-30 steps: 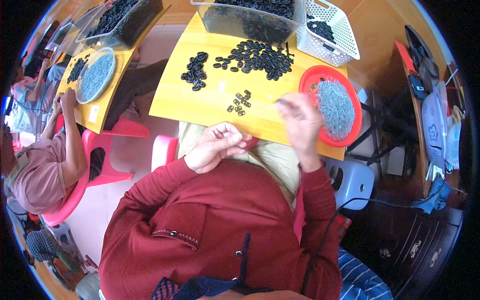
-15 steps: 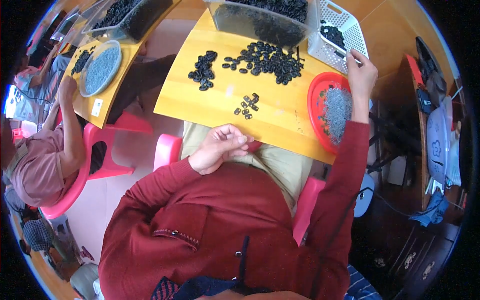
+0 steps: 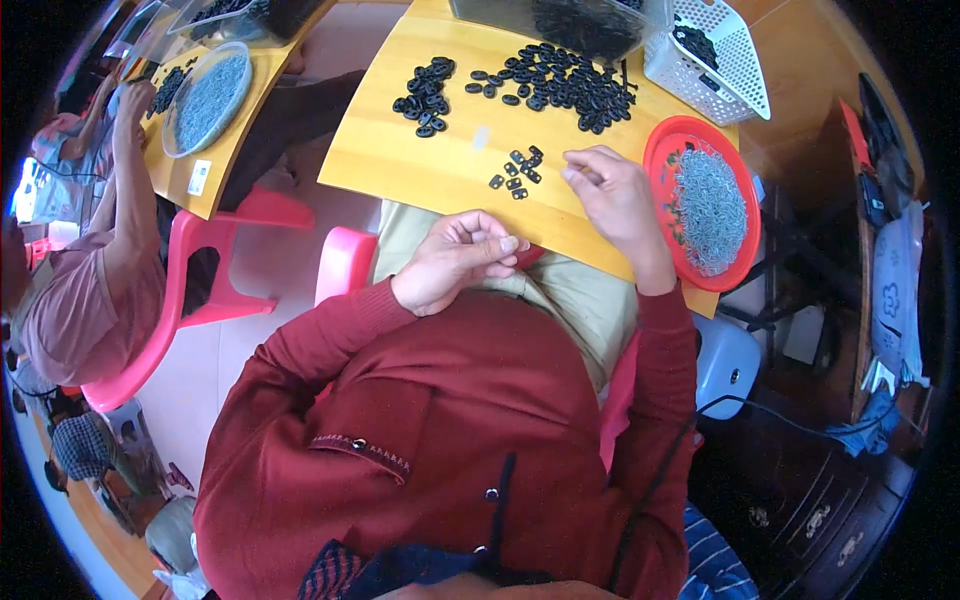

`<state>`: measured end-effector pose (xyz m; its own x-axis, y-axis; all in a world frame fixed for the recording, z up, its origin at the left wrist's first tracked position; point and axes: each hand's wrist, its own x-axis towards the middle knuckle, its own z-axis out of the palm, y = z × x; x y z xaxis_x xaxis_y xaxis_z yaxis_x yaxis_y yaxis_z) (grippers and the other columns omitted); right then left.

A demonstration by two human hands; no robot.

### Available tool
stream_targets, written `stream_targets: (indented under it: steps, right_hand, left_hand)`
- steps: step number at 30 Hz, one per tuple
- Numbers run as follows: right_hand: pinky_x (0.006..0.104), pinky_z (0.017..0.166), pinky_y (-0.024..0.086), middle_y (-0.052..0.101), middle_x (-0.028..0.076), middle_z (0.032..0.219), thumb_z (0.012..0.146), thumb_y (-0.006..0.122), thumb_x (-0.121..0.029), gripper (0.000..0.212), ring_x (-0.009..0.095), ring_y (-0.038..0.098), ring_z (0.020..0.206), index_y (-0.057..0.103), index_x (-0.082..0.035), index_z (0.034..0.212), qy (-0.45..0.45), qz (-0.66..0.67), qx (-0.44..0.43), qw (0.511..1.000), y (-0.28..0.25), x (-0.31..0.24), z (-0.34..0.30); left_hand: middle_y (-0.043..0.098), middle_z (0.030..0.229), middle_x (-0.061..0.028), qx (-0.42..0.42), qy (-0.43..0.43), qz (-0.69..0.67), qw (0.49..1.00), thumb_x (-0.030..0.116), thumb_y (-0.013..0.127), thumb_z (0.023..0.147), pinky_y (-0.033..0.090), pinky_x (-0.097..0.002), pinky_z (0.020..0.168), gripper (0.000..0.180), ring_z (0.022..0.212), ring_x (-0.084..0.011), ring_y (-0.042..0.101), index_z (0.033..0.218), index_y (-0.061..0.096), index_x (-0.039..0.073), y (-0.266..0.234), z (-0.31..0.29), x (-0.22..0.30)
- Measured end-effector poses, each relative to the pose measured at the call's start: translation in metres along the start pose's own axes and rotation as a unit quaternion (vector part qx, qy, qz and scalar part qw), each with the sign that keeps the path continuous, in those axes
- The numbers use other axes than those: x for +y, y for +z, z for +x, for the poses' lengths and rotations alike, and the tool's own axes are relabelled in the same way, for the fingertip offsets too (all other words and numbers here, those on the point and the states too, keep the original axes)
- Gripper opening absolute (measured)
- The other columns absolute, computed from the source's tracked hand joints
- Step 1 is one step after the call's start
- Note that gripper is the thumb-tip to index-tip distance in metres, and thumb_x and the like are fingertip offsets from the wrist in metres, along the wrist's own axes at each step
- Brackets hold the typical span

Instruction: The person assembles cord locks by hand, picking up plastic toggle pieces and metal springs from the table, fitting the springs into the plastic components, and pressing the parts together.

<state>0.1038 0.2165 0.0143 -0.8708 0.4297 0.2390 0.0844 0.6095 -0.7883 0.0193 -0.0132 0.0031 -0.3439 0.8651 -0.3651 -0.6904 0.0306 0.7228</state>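
My left hand (image 3: 452, 260) is held over my lap at the table's near edge. Its thumb and fingers press together, and anything between them is too small to make out. Above the right part of the yellow table (image 3: 400, 165), my right hand (image 3: 615, 200) has thumb and forefinger drawn into a pinch; what they hold, if anything, cannot be seen. Between the hands and a little farther off lies a small group of black rectangular pieces (image 3: 514, 168) with holes. Beyond it are a wide spread of black oval pieces (image 3: 560, 85) and a smaller heap of black ovals (image 3: 424, 98) to the left.
To the right, a red tray (image 3: 655, 165) holds thin silvery metal pieces (image 3: 712, 215). A white perforated basket (image 3: 742, 75) and a clear bin (image 3: 480, 12), both with black parts, stand at the back. At left, another person (image 3: 95, 290) sits by a second table (image 3: 200, 200).
My right hand has come away from the white basket, moving left and toward me over the table. The left hand stays pinched near my lap. The whole view has shifted slightly.
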Motion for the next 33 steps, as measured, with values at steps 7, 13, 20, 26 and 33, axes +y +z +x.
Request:
stream_targets:
  steps: [7, 13, 20, 26, 33]
  right_hand:
    - [0.0381, 0.074, 0.052, 0.067, 0.01, 0.094, 0.084, 0.064, -0.015, 0.017, 0.03, 0.065, 0.083, 0.071, -0.009, 0.099, -0.061, -0.093, -0.057, 0.992, 0.016, -0.013, -0.008]
    - [0.0382, 0.071, 0.052, 0.065, 0.007, 0.09, 0.085, 0.064, -0.016, 0.013, 0.028, 0.065, 0.079, 0.071, -0.01, 0.094, -0.088, -0.138, -0.05, 0.985, 0.021, -0.017, -0.01]
    - [0.039, 0.069, 0.052, 0.063, 0.007, 0.089, 0.083, 0.065, -0.016, 0.013, 0.029, 0.064, 0.078, 0.071, -0.008, 0.092, -0.108, -0.135, -0.04, 0.984, 0.019, -0.016, -0.019]
    - [0.0383, 0.07, 0.051, 0.06, 0.006, 0.096, 0.081, 0.066, -0.015, 0.019, 0.026, 0.061, 0.085, 0.068, -0.007, 0.099, -0.141, -0.176, -0.031, 0.974, 0.021, -0.017, -0.03]
    - [0.037, 0.073, 0.049, 0.06, 0.008, 0.095, 0.079, 0.068, -0.012, 0.02, 0.027, 0.058, 0.087, 0.067, -0.004, 0.098, -0.134, -0.178, -0.023, 0.975, 0.02, -0.033, -0.057]
  left_hand:
    - [0.066, 0.094, -0.0053, 0.022, 0.002, 0.009, 1.0, 0.01, 0.065, 0.09, 0.054, -0.0227, 0.072, 0.007, 0.079, -0.0093, 0.063, 0.092, 0.062, 0.005, -0.003, -0.002, -0.002]
    - [0.066, 0.094, -0.0056, 0.019, 0.007, 0.007, 1.0, 0.011, 0.065, 0.09, 0.054, -0.0227, 0.072, 0.007, 0.078, -0.0094, 0.063, 0.092, 0.062, 0.005, -0.003, -0.001, -0.001]
    - [0.067, 0.094, -0.0059, 0.025, 0.003, 0.004, 1.0, 0.01, 0.065, 0.09, 0.054, -0.023, 0.072, 0.006, 0.079, -0.0098, 0.063, 0.092, 0.062, 0.005, -0.003, 0.0, -0.001]
    - [0.067, 0.094, -0.0066, 0.028, 0.002, 0.009, 1.0, 0.009, 0.065, 0.09, 0.055, -0.0221, 0.071, 0.006, 0.078, -0.0095, 0.063, 0.093, 0.062, 0.004, -0.003, 0.0, -0.001]
    - [0.067, 0.093, -0.0061, 0.022, 0.004, 0.004, 1.0, 0.009, 0.065, 0.09, 0.055, -0.0222, 0.07, 0.007, 0.077, -0.0097, 0.064, 0.093, 0.062, 0.004, -0.005, 0.0, -0.002]
